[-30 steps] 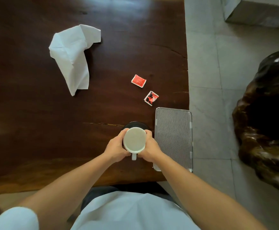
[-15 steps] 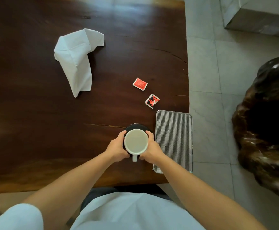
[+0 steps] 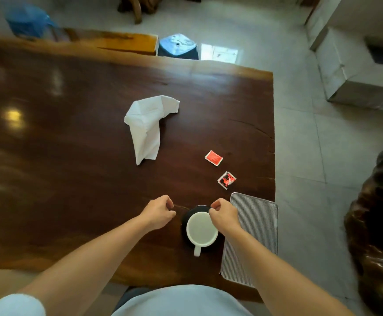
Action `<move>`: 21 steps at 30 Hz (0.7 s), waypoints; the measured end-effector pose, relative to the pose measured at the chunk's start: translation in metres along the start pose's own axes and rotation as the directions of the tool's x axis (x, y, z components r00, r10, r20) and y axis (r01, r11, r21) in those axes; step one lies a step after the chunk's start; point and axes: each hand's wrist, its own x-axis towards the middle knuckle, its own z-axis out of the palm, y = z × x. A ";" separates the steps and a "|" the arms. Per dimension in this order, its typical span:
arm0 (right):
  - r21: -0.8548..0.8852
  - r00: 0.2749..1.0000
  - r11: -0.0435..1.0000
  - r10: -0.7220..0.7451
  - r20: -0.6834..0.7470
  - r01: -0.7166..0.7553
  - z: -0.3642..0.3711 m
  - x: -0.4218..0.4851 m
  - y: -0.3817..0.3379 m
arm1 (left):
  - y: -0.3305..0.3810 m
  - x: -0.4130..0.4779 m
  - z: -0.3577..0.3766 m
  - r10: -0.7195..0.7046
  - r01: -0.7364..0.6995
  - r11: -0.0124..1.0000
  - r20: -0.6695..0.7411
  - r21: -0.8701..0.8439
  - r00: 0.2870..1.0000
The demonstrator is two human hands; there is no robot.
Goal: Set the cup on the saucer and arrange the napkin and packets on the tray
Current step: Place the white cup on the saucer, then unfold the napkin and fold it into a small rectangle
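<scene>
The dark wooden bench (image 3: 72, 156), as I viewed it from my remote station, carried everything for the service. The ribbed tray (image 3: 257, 226) lay at the near right corner, bare, within easy reach of the right arm, which I judged was why it sat there. The white napkin (image 3: 146, 126) lay crumpled well apart toward the middle, not yet arranged. Just left of the tray the black saucer (image 3: 194, 211) bore the white cup (image 3: 201, 229), upright, handle toward the person; to my eye that step was done. Two red packets (image 3: 213, 158) (image 3: 226, 179) lay loose between napkin and tray, near the tray's far end, awaiting pickup.

Both forearms reached forward over the near edge. The left hand (image 3: 158, 213) hung beside the saucer, apart from it, fingers loosely curled on nothing. The right hand (image 3: 223, 216) hovered at the cup's far right rim, fingers likewise slack and empty; whether it brushed the rim I could not tell.
</scene>
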 end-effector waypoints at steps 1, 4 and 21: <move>-0.010 0.999 0.999 -0.040 0.018 0.040 0.001 0.001 -0.012 | 0.000 -0.001 -0.010 0.016 -0.015 1.000 -0.020 0.009 1.000; -0.008 0.987 0.991 -0.133 0.088 0.134 0.007 0.005 -0.046 | -0.003 0.000 -0.036 0.037 -0.035 0.999 -0.071 0.042 0.997; -0.036 0.952 0.978 -0.192 0.238 0.206 0.073 0.076 -0.176 | -0.049 0.091 -0.123 -0.050 0.054 0.998 -0.129 0.027 0.990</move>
